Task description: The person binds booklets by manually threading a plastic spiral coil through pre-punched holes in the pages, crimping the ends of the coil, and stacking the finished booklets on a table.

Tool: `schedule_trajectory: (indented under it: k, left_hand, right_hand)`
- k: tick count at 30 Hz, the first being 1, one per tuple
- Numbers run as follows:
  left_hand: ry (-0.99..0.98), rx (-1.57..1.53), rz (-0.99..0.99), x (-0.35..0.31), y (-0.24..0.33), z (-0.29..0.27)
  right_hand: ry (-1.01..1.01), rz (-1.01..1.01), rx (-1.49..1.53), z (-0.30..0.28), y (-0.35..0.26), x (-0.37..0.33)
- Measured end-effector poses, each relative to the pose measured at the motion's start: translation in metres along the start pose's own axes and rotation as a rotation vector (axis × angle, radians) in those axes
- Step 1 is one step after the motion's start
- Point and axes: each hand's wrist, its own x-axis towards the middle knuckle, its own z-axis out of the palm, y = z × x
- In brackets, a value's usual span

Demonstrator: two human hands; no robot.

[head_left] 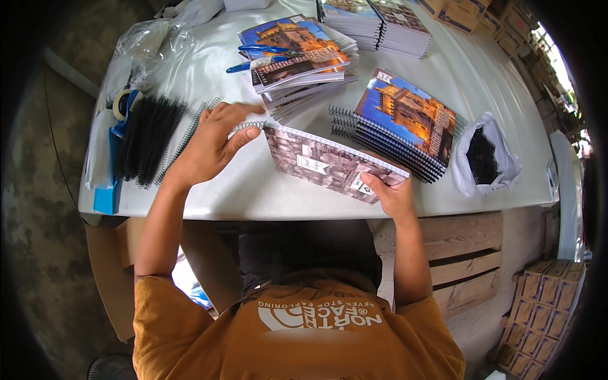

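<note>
A notebook (pixel 329 166) with a brown photo-collage cover is held tilted above the table's near edge. My right hand (pixel 394 193) grips its right end, thumb on the cover and fingers behind. At the notebook's left end, my left hand (pixel 218 139) has a grey spiral binding coil (pixel 253 125) between thumb and fingers; the fingers are slightly blurred. The coil meets the notebook's corner. Left of that hand lie several black binding coils (pixel 149 139) in a bundle. Right of the notebook stands a stack of spiral-bound notebooks (pixel 405 117) with a blue and orange castle cover.
Loose unbound notebooks (pixel 304 63) are piled at the back, with blue pens (pixel 263 48) on top. More notebooks (pixel 380 28) stand behind. A white bag (pixel 465 171) of black coil pieces sits at right. Tape in a blue dispenser (pixel 126 109) and clear plastic (pixel 152 47) lie left.
</note>
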Motion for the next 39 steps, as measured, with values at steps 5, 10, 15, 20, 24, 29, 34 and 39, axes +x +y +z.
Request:
schedule_trajectory:
  k: [5, 10, 15, 20, 24, 29, 34, 39]
  left_hand:
    - [-0.129, 0.011, -0.116, 0.017, 0.020, -0.015]
    - [-0.119, 0.241, -0.009, 0.013, 0.032, -0.012]
    - [0.235, 0.313, -0.024, -0.042, 0.012, 0.061]
    - [0.403, 0.518, 0.328, -0.058, 0.008, 0.063]
    - [0.508, 0.328, -0.112, -0.045, 0.003, 0.064]
    - [0.561, 0.345, 0.361, -0.063, 0.039, 0.068]
    - [0.502, 0.175, 0.299, -0.085, 0.030, 0.111]
    - [0.853, 0.262, 0.020, -0.073, -0.030, 0.061]
  right_hand:
    - [-0.081, -0.081, -0.185, 0.009, -0.008, -0.002]
    - [-0.115, -0.245, -0.359, 0.010, -0.006, -0.006]
    - [-0.104, -0.240, -0.376, 0.028, -0.008, -0.014]
    - [-0.095, -0.368, -0.349, 0.025, 0.003, -0.023]
    - [-0.181, -0.519, -0.464, 0.041, -0.004, -0.021]
    - [-0.162, -0.560, -0.459, 0.037, -0.006, -0.019]
    - [-0.175, -0.555, -0.402, 0.045, -0.001, -0.019]
    - [-0.225, -0.575, -0.423, 0.054, -0.007, -0.024]
